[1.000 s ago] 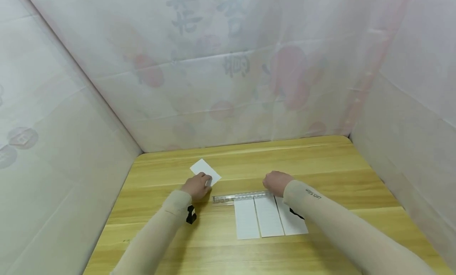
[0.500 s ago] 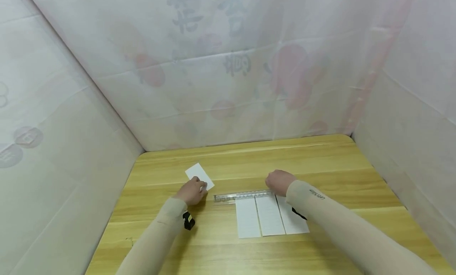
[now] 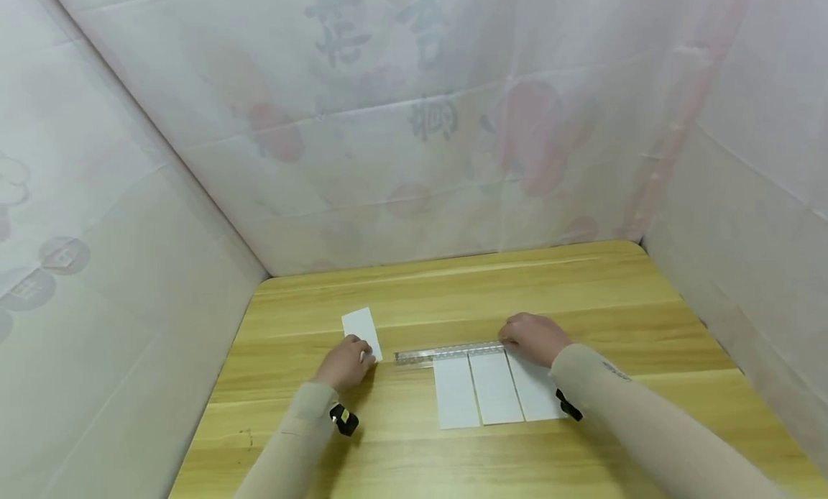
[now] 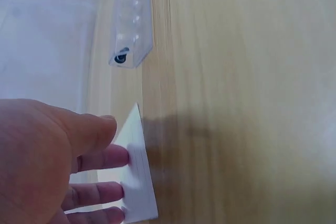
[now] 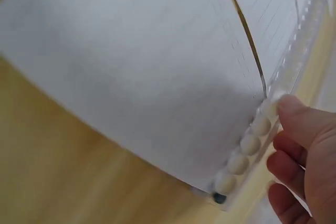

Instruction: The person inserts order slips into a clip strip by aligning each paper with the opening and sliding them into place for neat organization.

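My left hand (image 3: 343,364) pinches the near part of a small white paper card (image 3: 360,325) left of the others. In the left wrist view the card (image 4: 137,182) slants against my fingertips, showing faint ruled lines. A clear plastic bar (image 3: 420,356) with rounded bumps lies along the top edges of three white cards, the left one (image 3: 456,395), the middle one (image 3: 497,387) and the right one (image 3: 534,391). My right hand (image 3: 535,336) grips the bar near its right end, thumb on top in the right wrist view; its forearm partly hides the right card.
All of this is on a light wood-grain table (image 3: 388,456). Pale printed cloth (image 3: 414,154) walls off the back and both sides. The clear bar's left end (image 4: 123,56) stands just beyond the held card in the left wrist view.
The card in my left hand has turned from slanted to nearly straight and come slightly nearer. My right hand has slid right along the bar. The three cards keep their order under it.
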A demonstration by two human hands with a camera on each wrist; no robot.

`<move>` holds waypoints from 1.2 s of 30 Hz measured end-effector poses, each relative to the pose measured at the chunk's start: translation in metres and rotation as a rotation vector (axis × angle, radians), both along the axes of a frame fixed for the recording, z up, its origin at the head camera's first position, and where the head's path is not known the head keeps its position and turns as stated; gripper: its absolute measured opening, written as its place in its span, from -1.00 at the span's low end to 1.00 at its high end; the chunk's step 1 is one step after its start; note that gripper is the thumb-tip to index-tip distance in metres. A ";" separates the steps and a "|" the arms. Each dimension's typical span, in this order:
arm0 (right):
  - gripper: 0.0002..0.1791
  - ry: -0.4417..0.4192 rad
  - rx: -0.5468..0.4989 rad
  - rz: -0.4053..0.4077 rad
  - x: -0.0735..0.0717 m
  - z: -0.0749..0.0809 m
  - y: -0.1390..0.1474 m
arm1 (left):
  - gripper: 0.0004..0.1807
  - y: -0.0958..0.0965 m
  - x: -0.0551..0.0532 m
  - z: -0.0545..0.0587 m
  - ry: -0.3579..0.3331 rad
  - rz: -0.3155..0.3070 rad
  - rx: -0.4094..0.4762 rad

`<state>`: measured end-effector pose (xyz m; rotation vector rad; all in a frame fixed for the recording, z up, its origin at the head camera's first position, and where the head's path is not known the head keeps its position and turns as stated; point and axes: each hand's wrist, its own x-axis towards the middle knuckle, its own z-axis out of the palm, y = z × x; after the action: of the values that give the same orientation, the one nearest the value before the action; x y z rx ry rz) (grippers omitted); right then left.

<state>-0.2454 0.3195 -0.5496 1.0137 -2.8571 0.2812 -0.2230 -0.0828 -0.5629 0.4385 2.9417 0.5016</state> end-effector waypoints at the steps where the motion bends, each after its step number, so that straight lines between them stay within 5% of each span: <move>1: -0.85 0.008 -0.026 -0.015 0.003 -0.002 0.002 | -0.70 0.000 0.002 -0.001 0.005 0.015 0.015; 6: -0.84 -0.017 -0.095 -0.116 0.013 -0.008 0.013 | -0.58 0.005 0.006 -0.002 0.069 0.177 0.071; 10: -0.86 -0.033 -0.117 -0.156 0.016 -0.010 0.016 | -0.32 0.010 0.006 -0.004 0.119 0.351 0.034; 14: -0.88 -0.033 -0.136 -0.167 0.019 -0.011 0.015 | -0.16 0.014 0.005 -0.008 0.086 0.447 -0.020; 25: -0.89 -0.027 -0.119 -0.216 0.015 -0.016 0.019 | -0.17 0.021 0.002 -0.015 0.052 0.483 -0.073; 36: -0.90 -0.010 -0.134 -0.241 0.012 -0.020 0.016 | -0.37 0.019 0.000 -0.025 0.093 0.504 0.027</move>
<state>-0.2334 0.3355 -0.5699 0.6381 -2.8849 0.4484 -0.2230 -0.0640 -0.5875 -0.2996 3.1283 0.5828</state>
